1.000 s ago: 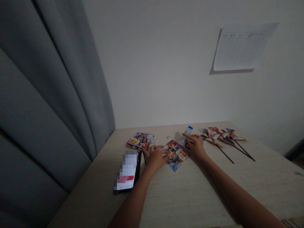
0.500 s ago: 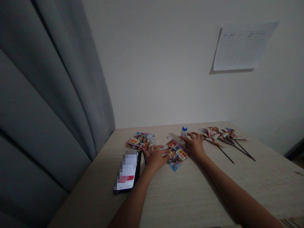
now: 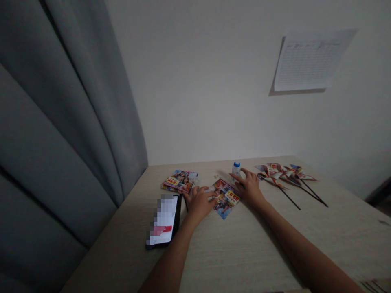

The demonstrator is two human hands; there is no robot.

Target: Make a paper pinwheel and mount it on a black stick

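Printed leaflet on bench, both hands at its edges.

Left of the leaflet (image 3: 226, 197): grey curtain (image 3: 61, 134), phone (image 3: 165, 221) lying flat, stack of printed sheets (image 3: 180, 180). Left hand (image 3: 200, 200) flat, fingers spread, pressing leaflet's left edge. Right hand (image 3: 249, 185) loosely open at leaflet's right corner, gripping nothing, fingertips near small blue-capped bottle (image 3: 236, 168) standing just behind. Right of the leaflet: paper pinwheels (image 3: 282, 172) on dark sticks, well apart. Bench (image 3: 244, 252) pale wood-grain.

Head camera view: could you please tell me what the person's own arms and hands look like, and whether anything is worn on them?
Both forearms are bare with no sleeves in view. The left hand and right hand show no gloves, watch or rings that the dim picture reveals.
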